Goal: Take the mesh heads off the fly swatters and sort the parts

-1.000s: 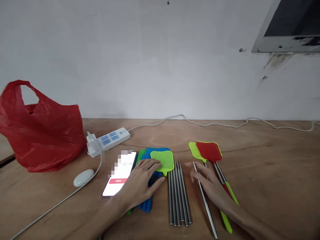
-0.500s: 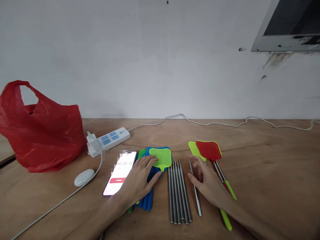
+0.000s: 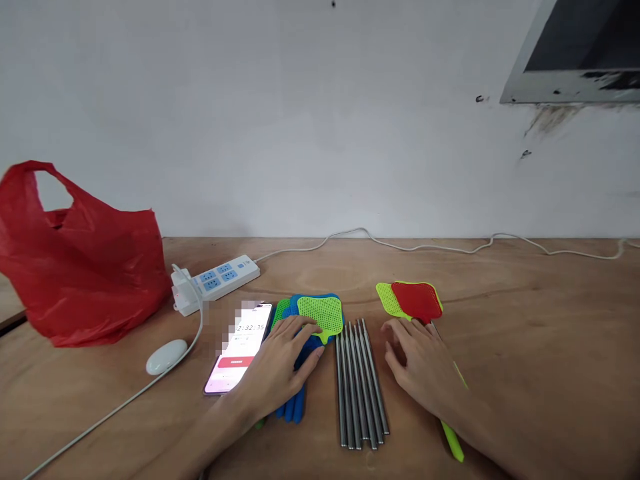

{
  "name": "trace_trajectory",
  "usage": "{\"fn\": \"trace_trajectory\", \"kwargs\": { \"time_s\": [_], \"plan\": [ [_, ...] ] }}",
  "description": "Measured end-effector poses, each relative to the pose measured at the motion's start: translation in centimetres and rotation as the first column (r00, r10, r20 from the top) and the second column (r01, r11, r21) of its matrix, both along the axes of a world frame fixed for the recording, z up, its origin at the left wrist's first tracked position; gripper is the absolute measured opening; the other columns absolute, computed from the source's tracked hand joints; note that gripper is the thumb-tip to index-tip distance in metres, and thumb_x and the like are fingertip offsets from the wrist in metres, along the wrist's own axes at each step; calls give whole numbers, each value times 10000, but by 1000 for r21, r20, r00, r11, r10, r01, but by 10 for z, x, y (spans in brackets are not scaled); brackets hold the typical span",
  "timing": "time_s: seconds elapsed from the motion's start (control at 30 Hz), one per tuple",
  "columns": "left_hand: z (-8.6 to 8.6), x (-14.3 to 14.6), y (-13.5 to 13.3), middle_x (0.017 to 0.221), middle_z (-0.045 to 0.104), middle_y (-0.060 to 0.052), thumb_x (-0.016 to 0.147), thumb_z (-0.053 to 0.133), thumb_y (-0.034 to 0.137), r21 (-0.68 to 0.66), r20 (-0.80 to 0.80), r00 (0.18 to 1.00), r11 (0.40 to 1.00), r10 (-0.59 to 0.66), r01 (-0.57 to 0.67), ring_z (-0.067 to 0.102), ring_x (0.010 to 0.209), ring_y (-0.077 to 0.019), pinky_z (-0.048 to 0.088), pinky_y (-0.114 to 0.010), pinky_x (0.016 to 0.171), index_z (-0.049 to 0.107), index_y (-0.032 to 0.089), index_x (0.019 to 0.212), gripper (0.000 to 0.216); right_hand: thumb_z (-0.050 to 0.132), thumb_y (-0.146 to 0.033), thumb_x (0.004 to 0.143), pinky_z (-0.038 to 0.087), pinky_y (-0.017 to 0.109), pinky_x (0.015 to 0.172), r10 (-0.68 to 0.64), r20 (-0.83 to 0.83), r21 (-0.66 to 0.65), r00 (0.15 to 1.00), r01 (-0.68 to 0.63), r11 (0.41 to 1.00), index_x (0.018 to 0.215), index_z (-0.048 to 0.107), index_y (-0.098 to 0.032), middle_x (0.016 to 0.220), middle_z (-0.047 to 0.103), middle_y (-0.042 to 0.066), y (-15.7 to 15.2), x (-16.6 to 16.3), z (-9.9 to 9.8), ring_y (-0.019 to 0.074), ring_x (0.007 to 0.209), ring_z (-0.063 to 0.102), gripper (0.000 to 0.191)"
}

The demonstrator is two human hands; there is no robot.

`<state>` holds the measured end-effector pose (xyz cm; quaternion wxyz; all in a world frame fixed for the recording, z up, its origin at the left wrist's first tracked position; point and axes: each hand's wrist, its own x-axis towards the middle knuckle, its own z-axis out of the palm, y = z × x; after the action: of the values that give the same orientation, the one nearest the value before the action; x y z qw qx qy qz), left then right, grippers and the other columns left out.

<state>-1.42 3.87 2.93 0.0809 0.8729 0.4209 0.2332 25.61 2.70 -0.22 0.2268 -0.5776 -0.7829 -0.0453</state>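
Observation:
My left hand [image 3: 286, 353] rests on a pile of fly swatters, fingers apart, at the neck of a lime-green head [image 3: 321, 313]. Blue handles [image 3: 291, 408] of that pile stick out below the hand. To its right lie several slim metal rods [image 3: 356, 387] side by side in a row. My right hand [image 3: 419, 360] is just right of the rods, fingers bent and apart, with nothing visible in it. It partly covers the shafts of a red fly swatter [image 3: 419, 300] and a lime-green fly swatter [image 3: 385, 297]; one lime handle [image 3: 453, 441] shows below the wrist.
A phone [image 3: 239, 350] with a lit timer lies beside my left forearm. Farther left are a white power strip [image 3: 235, 273], a white mouse-shaped device [image 3: 167, 357] and a red plastic bag [image 3: 85, 267]. A white cord [image 3: 420, 249] runs along the wall.
The lone rod that lay apart on the right is now against the row of rods. My right hand has moved right, off it, over the swatter shafts. My left hand has barely moved.

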Motion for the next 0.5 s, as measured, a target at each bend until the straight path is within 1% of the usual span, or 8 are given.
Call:
{"fn": "trace_trajectory", "kwargs": {
  "time_s": [0.07,0.17,0.37,0.43,0.5],
  "plan": [
    [0,1,-1,1193,639,-114,1003,472,301,-17,-15,1000,1000,-8,8,592,1120,-309,484,-506,975,619,204,1144,226,466,-134,858,390,443,815,-49,105,24,993,47,999,929,589,-199,903,673,98,1,3,-1,304,889,613,157],
    [0,1,-2,1194,633,-114,1007,460,293,-26,-25,1000,1000,-14,13,587,1125,-309,479,-509,977,618,208,1139,223,464,-110,837,398,434,808,-76,182,21,980,74,997,943,591,-188,925,673,114,1,5,-4,309,908,617,184],
    [0,1,-1,1190,629,-109,1008,462,279,-20,-21,1000,1000,-12,11,585,1120,-304,478,-503,971,621,210,1133,214,467,-78,808,425,402,792,-37,181,2,983,37,999,968,586,-190,937,664,103,1,6,-6,294,921,609,229],
    [0,1,-1,1182,630,-107,1007,463,271,-14,-21,1000,1000,-3,3,585,1109,-304,476,-508,965,618,206,1128,208,465,-69,806,432,392,790,-47,191,22,981,44,999,987,582,-184,952,660,104,3,7,-5,287,918,612,245],
    [-1,1,0,1171,633,-104,1005,466,262,-7,-19,1000,1000,9,-9,586,1097,-304,475,-510,958,616,203,1123,200,471,-75,811,434,385,775,-87,227,57,970,75,996,1014,577,-175,965,654,111,4,10,-4,288,914,617,250]
  ]
}}
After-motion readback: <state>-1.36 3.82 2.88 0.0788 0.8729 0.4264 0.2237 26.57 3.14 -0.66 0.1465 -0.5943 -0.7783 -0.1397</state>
